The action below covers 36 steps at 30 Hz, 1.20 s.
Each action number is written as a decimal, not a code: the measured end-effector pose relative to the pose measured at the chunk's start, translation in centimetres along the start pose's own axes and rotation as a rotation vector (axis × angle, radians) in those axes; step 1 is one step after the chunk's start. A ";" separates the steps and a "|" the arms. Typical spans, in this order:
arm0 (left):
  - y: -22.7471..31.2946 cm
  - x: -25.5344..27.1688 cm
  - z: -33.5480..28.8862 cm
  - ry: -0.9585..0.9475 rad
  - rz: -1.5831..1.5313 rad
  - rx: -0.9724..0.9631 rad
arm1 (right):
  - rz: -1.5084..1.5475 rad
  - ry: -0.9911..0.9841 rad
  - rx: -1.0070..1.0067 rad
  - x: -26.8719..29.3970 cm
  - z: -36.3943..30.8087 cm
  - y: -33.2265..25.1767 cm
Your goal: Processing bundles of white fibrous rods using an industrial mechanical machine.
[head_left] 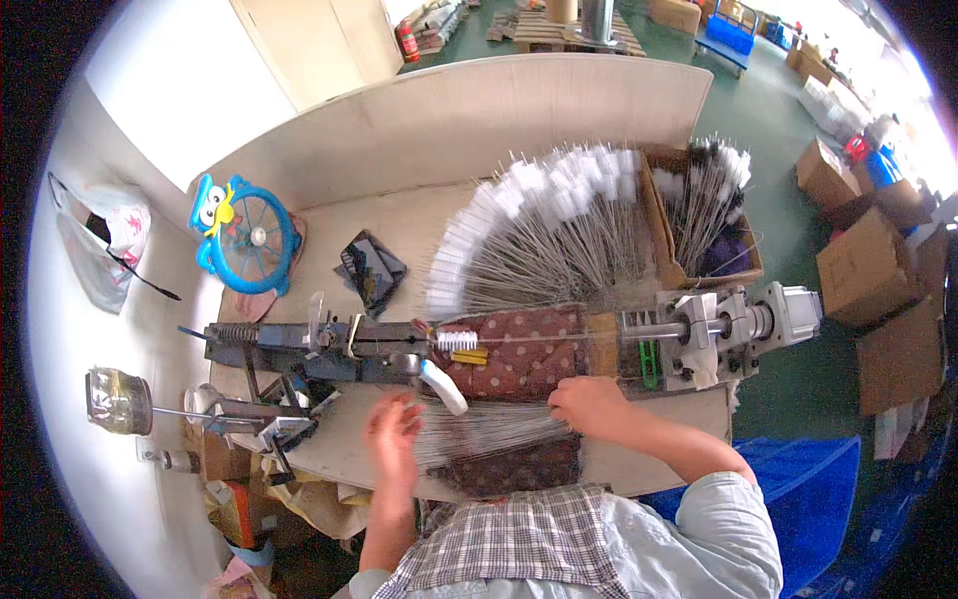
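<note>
My left hand (394,427) is beside a curved white handle (447,389) on the machine. Motion smears its fingers, so their grip is unclear. My right hand (589,404) is closed at the front edge of a dotted brown cloth (529,364); whatever its fingers pinch is hidden. Between the hands lies a bundle of thin metal wires (489,431). Behind them a small white-bristled brush (457,340) sits in line with the machine, its thin stem running right toward the shaft (654,332). A yellow clip-like piece (469,355) lies just below the bristles.
Finished white brushes (559,200) fan out at the back, beside a carton (661,225) holding more brushes. A blue fan (254,240) stands at the back left. The motor (793,312) is at the right, above a blue bin (798,499). A jar (118,401) hangs left.
</note>
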<state>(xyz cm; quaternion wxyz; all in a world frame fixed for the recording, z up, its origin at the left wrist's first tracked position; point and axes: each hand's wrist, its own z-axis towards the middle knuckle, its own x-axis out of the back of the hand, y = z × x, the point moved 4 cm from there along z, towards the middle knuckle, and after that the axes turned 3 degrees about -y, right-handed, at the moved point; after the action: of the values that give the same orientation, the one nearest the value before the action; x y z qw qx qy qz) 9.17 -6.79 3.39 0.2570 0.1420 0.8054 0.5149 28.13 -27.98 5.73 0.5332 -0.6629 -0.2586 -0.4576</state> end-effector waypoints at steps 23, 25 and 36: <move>-4.6 15.8 2.0 0.402 -0.583 -0.010 | -0.014 0.000 -0.064 2.1 0.2 0.5; -4.5 8.7 1.5 0.256 -0.587 0.115 | -0.017 0.008 -0.038 2.5 0.0 0.5; 1.9 -12.5 -3.1 -0.258 -0.511 0.471 | -0.186 -0.157 0.040 2.5 -0.7 -0.3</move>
<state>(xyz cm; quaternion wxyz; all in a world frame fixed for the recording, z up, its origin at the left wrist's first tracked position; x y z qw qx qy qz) 17.71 -14.53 9.53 0.4372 0.0551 0.8721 0.2126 28.72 -28.91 8.08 0.4800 -0.6590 -0.3688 -0.4465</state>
